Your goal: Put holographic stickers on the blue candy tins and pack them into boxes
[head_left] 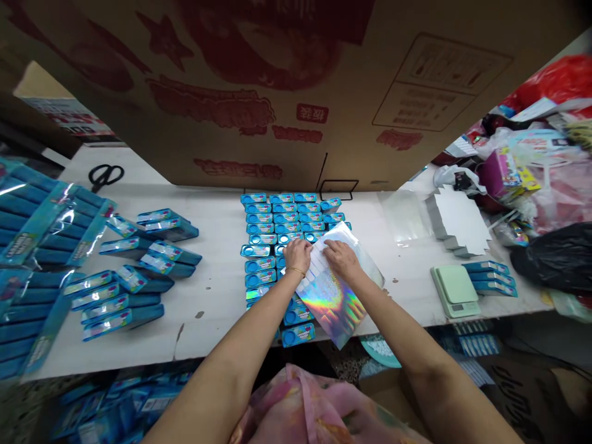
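Observation:
A shiny rainbow-silver sheet (335, 296) with rows of pale strips near its upper left lies tilted over the right side of several rows of small blue boxes (259, 279). At the sheet's upper left edge is my left hand (297, 256), its fingers pinched together; what they grip is too small to make out. My right hand (341, 258) rests on the upper part of the sheet, fingertips bent against it close to my left hand. Part of the box rows is hidden under the sheet.
A large cardboard box (277, 111) stands behind the rows. Left are black scissors (106, 176), loose blue boxes (123, 317) and wrapped packs (28, 228). Right are clear bags (403, 216), white cards (457, 222), a green scale (456, 290) and stacked boxes (490, 279).

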Demonstrator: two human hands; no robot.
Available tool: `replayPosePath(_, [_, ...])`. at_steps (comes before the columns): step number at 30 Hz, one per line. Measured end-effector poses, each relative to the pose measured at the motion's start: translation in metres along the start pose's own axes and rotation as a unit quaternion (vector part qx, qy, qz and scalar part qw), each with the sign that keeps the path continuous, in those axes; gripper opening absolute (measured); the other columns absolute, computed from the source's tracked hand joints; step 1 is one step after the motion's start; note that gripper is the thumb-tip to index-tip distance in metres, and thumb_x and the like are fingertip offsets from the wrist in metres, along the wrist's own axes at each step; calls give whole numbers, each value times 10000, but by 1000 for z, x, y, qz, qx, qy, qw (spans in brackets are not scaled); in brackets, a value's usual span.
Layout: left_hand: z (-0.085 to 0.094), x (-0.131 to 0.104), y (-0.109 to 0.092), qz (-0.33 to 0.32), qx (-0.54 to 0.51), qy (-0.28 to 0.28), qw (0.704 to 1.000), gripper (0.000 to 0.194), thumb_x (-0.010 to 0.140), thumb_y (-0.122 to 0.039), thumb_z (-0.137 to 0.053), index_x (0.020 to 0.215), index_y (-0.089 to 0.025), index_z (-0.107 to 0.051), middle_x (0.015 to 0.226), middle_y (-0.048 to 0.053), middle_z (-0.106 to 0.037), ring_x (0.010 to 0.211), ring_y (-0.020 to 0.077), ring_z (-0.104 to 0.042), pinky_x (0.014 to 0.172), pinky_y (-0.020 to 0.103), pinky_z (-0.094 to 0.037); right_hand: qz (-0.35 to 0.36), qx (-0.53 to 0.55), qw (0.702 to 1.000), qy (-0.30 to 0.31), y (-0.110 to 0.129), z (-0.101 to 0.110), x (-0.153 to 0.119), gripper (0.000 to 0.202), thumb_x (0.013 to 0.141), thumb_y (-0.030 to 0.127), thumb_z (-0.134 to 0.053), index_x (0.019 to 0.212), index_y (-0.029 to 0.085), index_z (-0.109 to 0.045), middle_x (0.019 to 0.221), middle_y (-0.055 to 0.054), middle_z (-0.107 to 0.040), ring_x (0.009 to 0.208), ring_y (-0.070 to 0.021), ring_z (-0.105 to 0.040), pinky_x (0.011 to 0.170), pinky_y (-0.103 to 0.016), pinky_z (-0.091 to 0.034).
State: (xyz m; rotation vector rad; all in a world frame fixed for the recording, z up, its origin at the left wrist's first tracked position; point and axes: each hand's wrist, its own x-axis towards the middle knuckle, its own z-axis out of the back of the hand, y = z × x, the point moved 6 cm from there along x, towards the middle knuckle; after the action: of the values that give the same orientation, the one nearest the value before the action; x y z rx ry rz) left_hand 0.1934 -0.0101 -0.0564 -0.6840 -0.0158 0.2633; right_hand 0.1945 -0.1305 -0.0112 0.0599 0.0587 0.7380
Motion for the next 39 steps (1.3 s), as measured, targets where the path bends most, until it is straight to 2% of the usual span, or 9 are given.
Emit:
replayPosePath(4, [4, 1, -2, 3, -38, 8, 999, 101, 729, -252, -535, 723, -203, -623, 864, 58, -614, 927, 238, -485, 784, 366, -323, -67, 132, 987, -58, 9, 56, -21, 137, 786, 157, -436, 779, 159, -572, 914, -68, -578, 811, -166, -507, 707, -280, -379])
replayPosePath(7, [18, -4, 2, 24, -188, -3, 982, 172, 746, -303, -512, 799, -194, -634, 882, 58, -624, 926, 219, -508, 809, 345, -347, -151, 312, 935, -70, 12, 74, -30, 82, 731, 187, -482, 696, 170, -554, 747, -18, -561, 656, -120, -507, 614, -242, -386])
replayPosePath(9, [29, -16, 11, 70, -350, 20, 934, 313, 778, -415, -440, 834, -171, -628, 859, 63, -633, 860, 194, -545, 769, 317, -389, -217, 452, 863, -55, 14, 64, -30, 93, 702, 245, -518, 656, 168, -544, 621, 8, -536, 562, -105, -489, 546, -228, -377])
replayPosePath(13, [44, -63, 30, 190, -574, 139, 784, 460, 721, -541, -459, 895, -139, -601, 854, 79, -636, 756, 164, -580, 674, 284, -433, -298, 664, 684, -43, 34, 29, -27, 202, 629, 347, -598, 656, 155, -543, 496, 36, -513, 469, -84, -471, 470, -200, -352])
replayPosePath(18, [69, -104, 68, 217, -583, 79, 779, 435, 517, -294, -736, 899, -151, -584, 745, 8, -611, 682, 99, -555, 604, 200, -402, -339, 747, 572, -15, 77, -7, -26, 245, 548, 346, -658, 633, 147, -543, 498, 36, -536, 435, -67, -466, 412, -173, -309])
replayPosePath(23, [82, -124, 116, 264, -554, 2, 790, 420, 511, -282, -721, 877, -140, -575, 657, -25, -573, 559, 61, -496, 527, 190, -353, -375, 711, 594, -38, 118, -37, -24, 264, 553, 384, -652, 632, 151, -557, 441, 61, -484, 373, -59, -403, 367, -178, -256])
replayPosePath(29, [99, -116, 161, 233, -484, -36, 843, 395, 482, -306, -689, 810, -150, -533, 587, -43, -543, 564, 82, -496, 573, 219, -356, -369, 625, 683, -84, 152, -58, -10, 248, 637, 408, -566, 636, 161, -585, 457, 52, -492, 391, -80, -413, 411, -202, -324])
replayPosePath(33, [96, -107, 177, 224, -450, -13, 864, 395, 470, -317, -673, 794, -156, -515, 531, -54, -520, 538, 94, -486, 561, 228, -342, -358, 550, 748, -102, 158, -60, -6, 257, 673, 408, -529, 655, 164, -608, 512, 22, -558, 488, -115, -489, 488, -215, -368])
replayPosePath(39, [92, -100, 181, 218, -453, -25, 864, 366, 475, -317, -661, 774, -162, -517, 535, -47, -530, 538, 101, -492, 557, 231, -341, -358, 496, 782, -119, 155, -58, 0, 231, 702, 366, -508, 662, 165, -613, 556, 12, -580, 536, -127, -517, 556, -223, -390])
